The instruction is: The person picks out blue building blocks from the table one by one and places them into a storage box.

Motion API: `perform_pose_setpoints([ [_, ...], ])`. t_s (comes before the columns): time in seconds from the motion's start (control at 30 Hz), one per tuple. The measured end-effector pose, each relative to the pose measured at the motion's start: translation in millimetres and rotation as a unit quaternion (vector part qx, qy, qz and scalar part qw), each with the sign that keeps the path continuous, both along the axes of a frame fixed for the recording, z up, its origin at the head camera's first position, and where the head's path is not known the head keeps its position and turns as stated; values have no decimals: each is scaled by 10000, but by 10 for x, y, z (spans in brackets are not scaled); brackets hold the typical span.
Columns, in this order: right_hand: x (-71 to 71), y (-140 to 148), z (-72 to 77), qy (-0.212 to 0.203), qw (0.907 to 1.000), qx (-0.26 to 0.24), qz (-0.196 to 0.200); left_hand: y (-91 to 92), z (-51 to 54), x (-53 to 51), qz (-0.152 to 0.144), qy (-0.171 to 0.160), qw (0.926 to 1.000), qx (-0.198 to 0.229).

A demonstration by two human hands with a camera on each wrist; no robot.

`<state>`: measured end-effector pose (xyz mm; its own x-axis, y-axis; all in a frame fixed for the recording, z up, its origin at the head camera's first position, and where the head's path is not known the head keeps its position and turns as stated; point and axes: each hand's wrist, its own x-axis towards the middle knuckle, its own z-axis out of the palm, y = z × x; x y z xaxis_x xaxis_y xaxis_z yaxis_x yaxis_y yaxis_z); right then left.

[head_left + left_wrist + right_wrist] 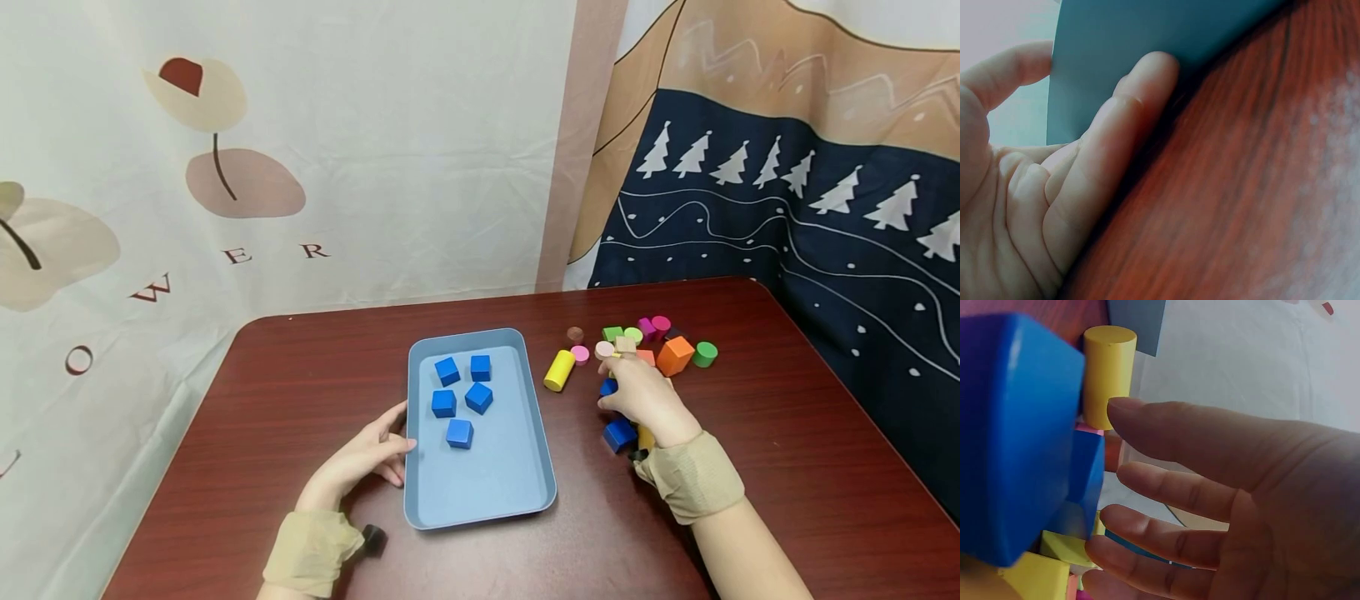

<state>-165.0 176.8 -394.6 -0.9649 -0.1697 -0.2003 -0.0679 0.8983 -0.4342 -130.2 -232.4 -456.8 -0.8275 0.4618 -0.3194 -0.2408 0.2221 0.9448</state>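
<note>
My left hand (369, 450) holds the left side of a light blue tray (480, 500). In the left wrist view one digit reaches over the rim, while other fingers (1104, 150) lie against the outer wall. Several blue cubes (460, 433) sit inside the tray. My right hand (647, 398) is over the block pile with its fingers spread, holding nothing. Close by its fingertips is a blue block (1087, 478), partly hidden. Another blue block (620, 435) lies nearer the wrist and looms large in the right wrist view.
Right of the tray lies a yellow cylinder (559, 371). Beyond the right hand are an orange cube (675, 356), a green cylinder (705, 354), a pink disc (580, 355) and several other small blocks. A printed curtain (420, 208) hangs behind the brown table (315, 367).
</note>
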Motion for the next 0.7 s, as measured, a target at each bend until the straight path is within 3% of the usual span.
perform_pose_setpoints([
  [0.7, -36, 7, -74, -160, 9998, 23, 106, 4, 17, 10, 26, 3, 10000, -24],
])
